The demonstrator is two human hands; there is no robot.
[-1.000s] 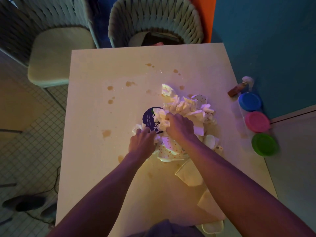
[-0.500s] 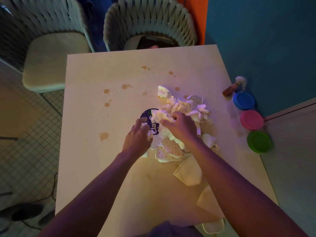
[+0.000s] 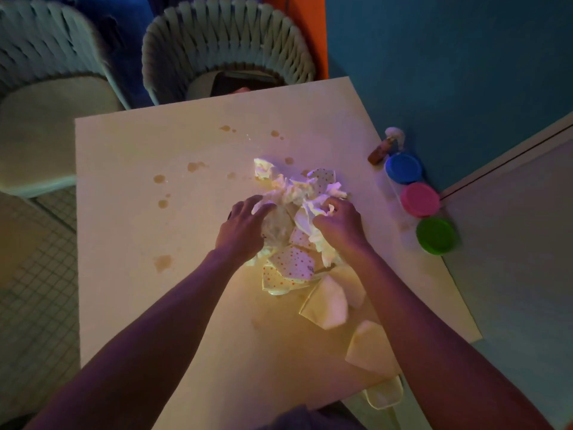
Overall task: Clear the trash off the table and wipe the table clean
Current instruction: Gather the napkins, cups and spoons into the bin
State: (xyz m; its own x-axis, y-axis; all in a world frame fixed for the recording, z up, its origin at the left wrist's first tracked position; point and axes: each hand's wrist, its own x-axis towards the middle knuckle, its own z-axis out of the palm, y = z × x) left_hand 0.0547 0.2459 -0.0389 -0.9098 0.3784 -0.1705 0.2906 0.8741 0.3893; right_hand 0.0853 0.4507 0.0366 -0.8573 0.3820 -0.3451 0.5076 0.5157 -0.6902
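Crumpled white tissue and dotted paper scraps form one trash pile (image 3: 297, 218) mid-worktop (image 3: 139, 290). Head view: left hand (image 3: 245, 231) spread, cupping the pile's edge; right hand (image 3: 339, 223) curled, pinching tissue. Advice: sweep inward, compress before lifting. Count: three lidded tubs (image 3: 420, 200), two chairs (image 3: 226, 48), roughly ten brown stains (image 3: 162, 262).

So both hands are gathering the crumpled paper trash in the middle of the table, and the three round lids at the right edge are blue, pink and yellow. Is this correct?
Not quite: the third lid is green, not yellow, as the head view shows. The rest holds: the left hand and right hand are on the crumpled paper trash mid-table, and the other lids are blue and pink.
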